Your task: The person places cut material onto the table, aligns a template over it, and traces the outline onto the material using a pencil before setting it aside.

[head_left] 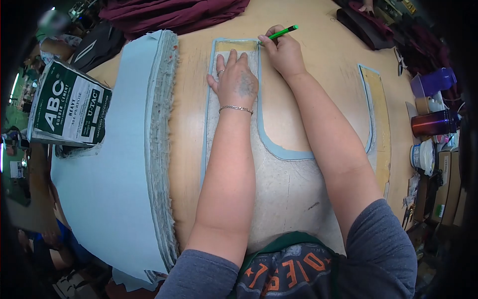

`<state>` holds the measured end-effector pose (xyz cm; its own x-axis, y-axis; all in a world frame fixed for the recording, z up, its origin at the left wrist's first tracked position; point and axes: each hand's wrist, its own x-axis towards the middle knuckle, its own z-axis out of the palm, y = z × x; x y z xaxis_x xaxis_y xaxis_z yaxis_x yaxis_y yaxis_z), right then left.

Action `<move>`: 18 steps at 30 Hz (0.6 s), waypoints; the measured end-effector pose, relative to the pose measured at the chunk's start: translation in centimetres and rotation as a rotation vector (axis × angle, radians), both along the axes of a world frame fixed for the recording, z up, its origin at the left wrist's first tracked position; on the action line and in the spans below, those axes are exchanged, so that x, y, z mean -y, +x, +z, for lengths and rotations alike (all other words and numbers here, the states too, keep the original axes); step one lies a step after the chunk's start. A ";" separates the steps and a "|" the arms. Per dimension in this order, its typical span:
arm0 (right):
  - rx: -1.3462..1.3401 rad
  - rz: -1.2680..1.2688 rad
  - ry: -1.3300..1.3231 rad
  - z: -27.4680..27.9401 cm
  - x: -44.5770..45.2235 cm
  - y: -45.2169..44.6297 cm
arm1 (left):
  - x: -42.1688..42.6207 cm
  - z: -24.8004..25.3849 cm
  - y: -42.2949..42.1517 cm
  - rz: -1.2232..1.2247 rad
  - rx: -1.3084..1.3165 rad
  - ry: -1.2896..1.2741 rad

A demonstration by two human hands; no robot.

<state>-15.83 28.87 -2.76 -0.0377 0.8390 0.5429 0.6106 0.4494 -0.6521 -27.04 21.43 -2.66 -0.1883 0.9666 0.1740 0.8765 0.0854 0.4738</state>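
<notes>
My left hand (236,82) lies with its fingers spread on the upper arm of a large grey template (284,184), pressing on it. Beneath the template, light blue fabric (279,151) shows as a narrow border along its edges. My right hand (285,54) grips a green pencil (283,32), its tip at the template's upper right corner, beside a yellowish strip (234,46). Another yellowish strip (382,119) runs along the template's right arm. Both forearms cross over the template.
A thick stack of light blue fabric (109,184) lies at left, with a rubber cement can (69,104) on it. Maroon cloth (169,15) is at the back. A dark tumbler (433,123), a purple bin (433,82) and a white tub (423,156) stand at right. Another person's arm (57,48) shows upper left.
</notes>
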 end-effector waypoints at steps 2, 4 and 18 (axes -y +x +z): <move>-0.146 -0.057 0.035 0.1 -0.2 0.1 | 0.0 0.0 0.0 -0.001 -0.003 0.005; -0.220 -0.069 0.034 0.1 -0.4 0.0 | 0.0 -0.1 0.0 0.002 -0.020 0.012; 0.091 0.054 -0.008 1.5 6.0 -0.5 | 0.1 0.1 -0.1 -0.010 0.102 0.063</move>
<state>-16.29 22.88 -1.30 -0.1313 0.8390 0.5281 0.6425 0.4777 -0.5992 -27.12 21.33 -2.52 -0.1982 0.9564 0.2146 0.8241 0.0441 0.5647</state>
